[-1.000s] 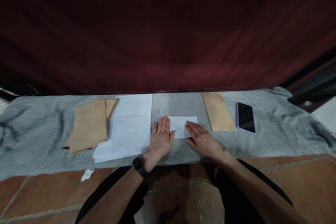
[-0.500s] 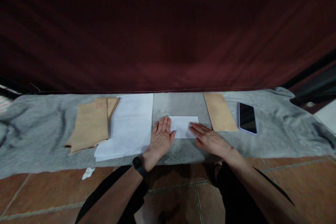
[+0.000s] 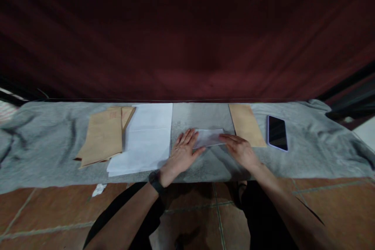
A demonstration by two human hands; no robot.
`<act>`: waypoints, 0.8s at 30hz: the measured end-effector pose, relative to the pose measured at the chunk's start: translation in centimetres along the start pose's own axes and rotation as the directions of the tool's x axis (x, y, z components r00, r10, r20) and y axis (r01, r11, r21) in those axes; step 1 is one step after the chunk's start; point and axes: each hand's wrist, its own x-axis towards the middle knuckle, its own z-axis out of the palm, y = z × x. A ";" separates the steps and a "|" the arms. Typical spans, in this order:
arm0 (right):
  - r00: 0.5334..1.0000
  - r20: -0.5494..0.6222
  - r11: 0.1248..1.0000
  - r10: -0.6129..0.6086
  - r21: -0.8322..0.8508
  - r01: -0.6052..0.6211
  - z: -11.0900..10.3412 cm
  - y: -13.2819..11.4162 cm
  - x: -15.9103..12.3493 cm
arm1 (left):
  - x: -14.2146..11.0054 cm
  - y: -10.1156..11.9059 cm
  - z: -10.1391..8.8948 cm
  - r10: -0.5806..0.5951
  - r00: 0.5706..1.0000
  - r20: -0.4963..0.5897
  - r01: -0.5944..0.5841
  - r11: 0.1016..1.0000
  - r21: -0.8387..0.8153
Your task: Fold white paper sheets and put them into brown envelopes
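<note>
A small folded sheet of white paper [image 3: 208, 137] lies between my two hands on a grey cloth, its near edge looking slightly raised and its face in shade. My left hand [image 3: 184, 149] is at the paper's left end, fingers stretched out and thumb apart along the near edge. At the right end, my right hand [image 3: 240, 150] has its fingers together over the paper's edge, with the thumb hidden below; it seems to grip the paper there. Just beyond the right hand lies a brown envelope [image 3: 247, 125]. Larger white sheets [image 3: 146, 136] lie left of my left hand.
Several brown envelopes [image 3: 104, 136] are stacked at the left, overlapping the white sheets. A phone [image 3: 277, 133] rests at the right on the grey cloth [image 3: 316, 144]. A dark red curtain [image 3: 187, 47] hangs behind. A crumpled white scrap [image 3: 99, 190] is on the tiled floor.
The folded paper has gone from lying flat to slightly tilted, its visible face narrower and darker. My left hand has shifted a little right, and the right hand has moved slightly right.
</note>
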 end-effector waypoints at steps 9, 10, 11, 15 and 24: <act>0.885 -0.275 0.866 0.377 0.443 -0.231 -1.5 -1.3 1.5 | 2.0 -0.5 -0.1 -0.258 0.965 -0.044 0.115 0.567 -0.816; 0.868 -0.263 0.839 0.421 0.477 -0.262 -1.3 -1.3 1.7 | 2.1 -0.4 0.0 -0.273 0.962 -0.021 0.128 0.516 -0.847; 0.853 -0.244 0.810 0.461 0.508 -0.292 -1.1 -1.3 1.9 | 2.1 -0.4 0.0 -0.292 0.956 0.001 0.148 0.480 -0.864; 0.826 -0.143 0.690 0.546 0.636 -0.346 0.4 -0.8 2.6 | 2.1 -0.2 0.0 -0.378 0.920 0.105 0.279 0.442 -0.852; 0.846 -0.055 0.714 0.530 0.567 -0.411 3.8 0.6 2.4 | 1.9 -0.5 1.2 -0.443 0.883 0.154 0.384 0.494 -0.780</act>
